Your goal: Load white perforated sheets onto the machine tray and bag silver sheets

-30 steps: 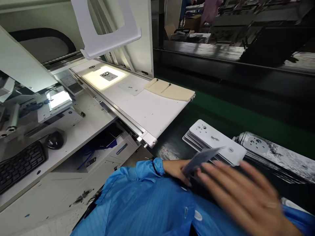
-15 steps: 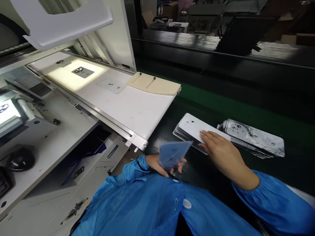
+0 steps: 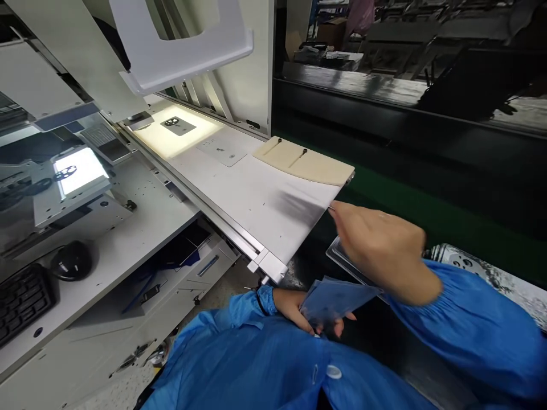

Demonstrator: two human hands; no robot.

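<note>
My left hand point(image 3: 294, 310), low in front of my jacket, is closed around several thin bluish translucent sheets point(image 3: 335, 299). My right hand point(image 3: 380, 245) is at the near right end of the white conveyor belt point(image 3: 222, 185), its fingertips pinched on the edge of a thin phone back panel, seen blurred. A grey smear lies on the belt beside those fingertips; I cannot tell panel from shadow there. Under my right wrist, a stack of phone back panels point(image 3: 337, 253) is mostly hidden. Farther up the belt rest a clear panel point(image 3: 222, 151) and a dark panel with camera holes point(image 3: 179, 125).
A cream guide plate point(image 3: 303, 161) covers the belt's far edge. White machine housing point(image 3: 188, 62) overhangs the lit section. Patterned panels point(image 3: 491, 276) are stacked at right on the dark bench. At left are a monitor point(image 3: 81, 171), a mouse point(image 3: 71, 260) and a keyboard point(image 3: 23, 304).
My right hand has lifted off the white panel stack and moved to the belt's end, with a thin panel pinched. The view has turned left. My left hand still holds its sheets.
</note>
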